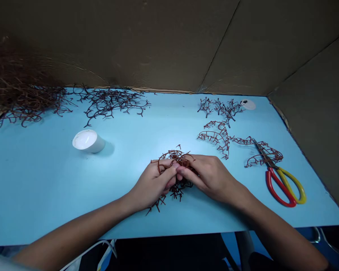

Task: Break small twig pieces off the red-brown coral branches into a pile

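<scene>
Head view: left hand [151, 184] and right hand [211, 177] both grip a wiry red sprig [180, 160], fingertips meeting, over the blue counter [45, 180].

The left hand [151, 184] and right hand [211, 177] meet over the light-blue counter [73, 195], pinching a tangled clump of reddish-brown branching sprigs [177, 191] between them. Looser sprigs [214, 136] lie beyond the right hand, near red-and-yellow-handled scissors [282, 184]. A white tub [88, 141] lies on its side, well left.
</scene>
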### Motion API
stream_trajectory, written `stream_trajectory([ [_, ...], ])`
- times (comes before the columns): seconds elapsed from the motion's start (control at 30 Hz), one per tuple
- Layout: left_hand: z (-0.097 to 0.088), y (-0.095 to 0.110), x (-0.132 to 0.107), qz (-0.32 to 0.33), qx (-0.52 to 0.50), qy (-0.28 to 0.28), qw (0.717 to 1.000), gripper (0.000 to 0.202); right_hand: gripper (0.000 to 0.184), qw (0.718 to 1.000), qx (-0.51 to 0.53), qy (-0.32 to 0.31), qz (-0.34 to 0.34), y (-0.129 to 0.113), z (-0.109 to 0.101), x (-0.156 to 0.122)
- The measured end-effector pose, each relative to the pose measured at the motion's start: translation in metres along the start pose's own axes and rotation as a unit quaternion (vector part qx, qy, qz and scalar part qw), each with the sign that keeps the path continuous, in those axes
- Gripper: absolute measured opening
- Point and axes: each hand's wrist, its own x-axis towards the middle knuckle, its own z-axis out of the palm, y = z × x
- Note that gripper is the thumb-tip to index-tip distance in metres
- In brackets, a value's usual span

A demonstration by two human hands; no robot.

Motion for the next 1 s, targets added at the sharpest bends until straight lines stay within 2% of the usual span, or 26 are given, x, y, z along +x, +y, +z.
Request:
stream_trajectory([
  [0.17, 0.001, 0.000, -0.004, 0.014, -0.003, 0.012, 1.000, 0.048, 0.032, 0.994, 0.110, 0.011, 0.021, 0.001, -0.005, -0.002],
  [0.37, 0.007, 0.001, -0.017, 0.047, 0.029, 0.030, 0.998, 0.049, 0.026, 0.981, 0.180, 0.039, -0.054, -0.002, -0.007, -0.006],
  [0.43, 0.003, 0.003, -0.020, 0.065, 0.009, 0.055, 0.996, 0.049, 0.024, 0.977, 0.196, 0.072, -0.049, 0.002, -0.013, -0.011],
  [0.53, -0.007, 0.008, -0.019, 0.093, -0.036, 0.122, 0.987, 0.049, 0.026, 0.976, 0.181, 0.120, 0.009, 0.015, -0.023, -0.015],
  [0.57, -0.010, 0.009, -0.017, 0.091, -0.038, 0.129, 0.987, 0.049, 0.028, 0.980, 0.163, 0.109, 0.027, 0.020, -0.025, -0.015],
  [0.63, -0.012, 0.009, -0.014, 0.063, -0.022, 0.111, 0.992, 0.049, 0.035, 0.992, 0.109, 0.048, 0.035, 0.027, -0.024, -0.012],
  [0.7, -0.010, 0.007, -0.012, 0.037, 0.006, 0.088, 0.995, 0.048, 0.044, 0.999, 0.045, 0.002, 0.009, 0.029, -0.017, -0.008],
  [0.77, -0.007, 0.004, -0.010, 0.036, 0.047, 0.095, 0.994, 0.047, 0.048, 1.000, -0.013, 0.004, -0.020, 0.028, -0.007, -0.006],
  [0.87, -0.005, 0.001, -0.010, 0.062, 0.109, 0.108, 0.986, 0.044, 0.037, 0.999, -0.033, 0.021, -0.033, 0.026, 0.004, -0.006],
  [1.0, -0.006, 0.000, -0.009, 0.091, 0.146, 0.095, 0.980, 0.039, 0.014, 0.998, 0.051, 0.018, -0.024, 0.024, 0.002, -0.007],
])
